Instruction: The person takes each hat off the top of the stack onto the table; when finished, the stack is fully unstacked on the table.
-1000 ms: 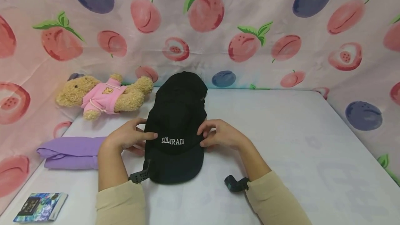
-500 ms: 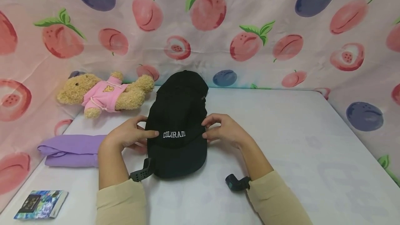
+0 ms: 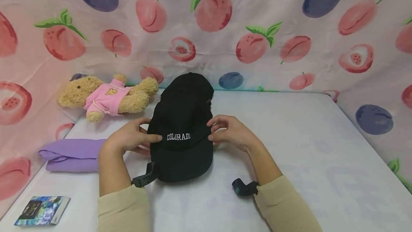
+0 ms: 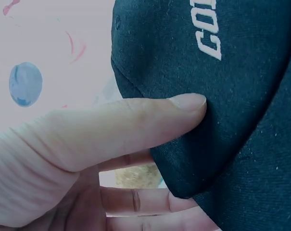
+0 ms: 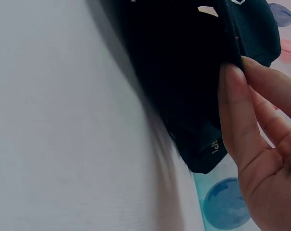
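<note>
A black baseball cap [image 3: 180,164] with white "COLORADO" lettering stands in the middle of the table, brim toward me. My left hand [image 3: 132,139] pinches its left side: in the left wrist view the thumb [image 4: 150,120] lies across the front below the lettering, with other fingers behind the fabric. Opposite, my right hand [image 3: 233,133] grips the right edge between thumb and fingertips, as the right wrist view shows. Behind the lettered front, more black cap fabric [image 3: 190,85] rises toward the backdrop. Small lettering shows on the dark fabric in the right wrist view.
A teddy bear [image 3: 107,97] in a pink hoodie lies on its side at the back left. Folded purple cloth [image 3: 72,156] is beside my left forearm, and a small colourful box [image 3: 42,210] sits at the front left. A fruit-print backdrop [image 3: 212,60] surrounds the white table [image 3: 289,174].
The lettered front and brim of the cap have moved slightly up and away from me. My right hand has risen along with them, and both hands keep their hold.
</note>
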Demonstrator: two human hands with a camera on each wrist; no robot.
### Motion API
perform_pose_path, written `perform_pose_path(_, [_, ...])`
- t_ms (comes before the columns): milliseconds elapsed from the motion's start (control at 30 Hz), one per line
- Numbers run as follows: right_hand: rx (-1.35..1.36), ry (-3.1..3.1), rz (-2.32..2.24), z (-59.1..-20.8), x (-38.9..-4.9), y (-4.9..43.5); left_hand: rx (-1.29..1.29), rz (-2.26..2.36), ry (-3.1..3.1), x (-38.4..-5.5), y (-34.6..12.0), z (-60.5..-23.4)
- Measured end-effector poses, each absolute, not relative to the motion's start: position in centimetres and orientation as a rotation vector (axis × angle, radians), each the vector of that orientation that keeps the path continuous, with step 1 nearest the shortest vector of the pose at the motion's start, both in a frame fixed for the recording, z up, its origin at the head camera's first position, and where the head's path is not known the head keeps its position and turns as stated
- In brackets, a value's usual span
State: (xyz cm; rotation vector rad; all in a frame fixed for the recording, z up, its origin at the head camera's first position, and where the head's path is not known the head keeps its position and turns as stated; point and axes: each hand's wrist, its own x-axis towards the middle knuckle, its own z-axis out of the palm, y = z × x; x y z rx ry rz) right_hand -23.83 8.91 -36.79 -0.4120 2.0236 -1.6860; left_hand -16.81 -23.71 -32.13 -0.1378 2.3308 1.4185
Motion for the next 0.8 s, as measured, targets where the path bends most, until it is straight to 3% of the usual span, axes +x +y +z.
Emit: perform_pose_path(800, [-0.46, 2.125, -1.751, -33.9, -23.6, 11.2, 0.061, 1.375, 2.602, -16.3, -21.7, -29.1])
